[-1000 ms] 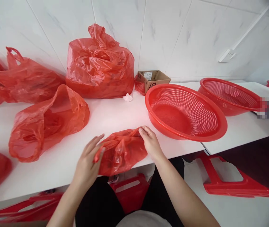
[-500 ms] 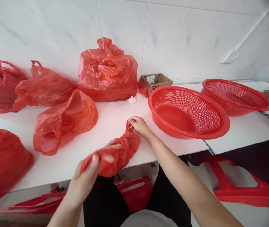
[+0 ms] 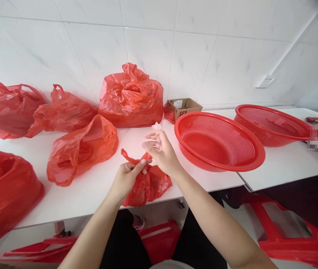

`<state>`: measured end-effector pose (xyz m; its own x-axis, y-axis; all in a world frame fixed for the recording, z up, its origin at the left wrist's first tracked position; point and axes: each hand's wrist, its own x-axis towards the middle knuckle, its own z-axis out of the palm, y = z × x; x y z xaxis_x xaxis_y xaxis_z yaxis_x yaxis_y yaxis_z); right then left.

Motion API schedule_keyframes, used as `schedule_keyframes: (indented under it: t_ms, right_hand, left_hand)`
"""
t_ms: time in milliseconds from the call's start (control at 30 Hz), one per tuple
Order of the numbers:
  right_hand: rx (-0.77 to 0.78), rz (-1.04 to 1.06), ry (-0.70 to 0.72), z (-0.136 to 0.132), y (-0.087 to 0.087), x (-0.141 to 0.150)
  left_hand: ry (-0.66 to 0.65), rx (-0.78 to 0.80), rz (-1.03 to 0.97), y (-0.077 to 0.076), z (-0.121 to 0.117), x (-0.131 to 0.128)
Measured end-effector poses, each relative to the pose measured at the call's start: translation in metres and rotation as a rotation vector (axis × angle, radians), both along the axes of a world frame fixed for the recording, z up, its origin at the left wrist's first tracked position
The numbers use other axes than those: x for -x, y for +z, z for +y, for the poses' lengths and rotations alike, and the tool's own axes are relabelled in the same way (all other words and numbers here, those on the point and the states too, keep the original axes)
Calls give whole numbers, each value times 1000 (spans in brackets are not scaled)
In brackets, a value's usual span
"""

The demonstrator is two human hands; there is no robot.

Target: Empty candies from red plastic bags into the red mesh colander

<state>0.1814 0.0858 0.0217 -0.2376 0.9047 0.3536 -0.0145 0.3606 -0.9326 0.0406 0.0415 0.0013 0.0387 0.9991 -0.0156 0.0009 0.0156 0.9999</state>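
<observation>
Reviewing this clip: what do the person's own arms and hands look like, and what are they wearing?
The left hand and right hand are bare, with no gloves, and no watch or bracelet shows. The forearms are bare too, with no sleeves in view. Below them are dark trousers and the edge of a pale top.

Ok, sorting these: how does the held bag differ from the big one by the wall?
The bag in the left hand is small, limp, crumpled; the bag by the wall is large, bulging. The first is pinched by its handle; the second stands untouched on the counter. Both are red plastic.
</observation>
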Motion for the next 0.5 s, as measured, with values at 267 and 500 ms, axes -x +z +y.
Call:
schedule_keyframes:
  t_ms: [267,500]
  right_hand:
    - [13,-370,-145,-30,-74,12]
    - [-149,-600,-27,-15,-67,-13]
  left_hand:
    - [6,-264,100,6,-12,0]
    - [134,-347,-52,1,-12,11]
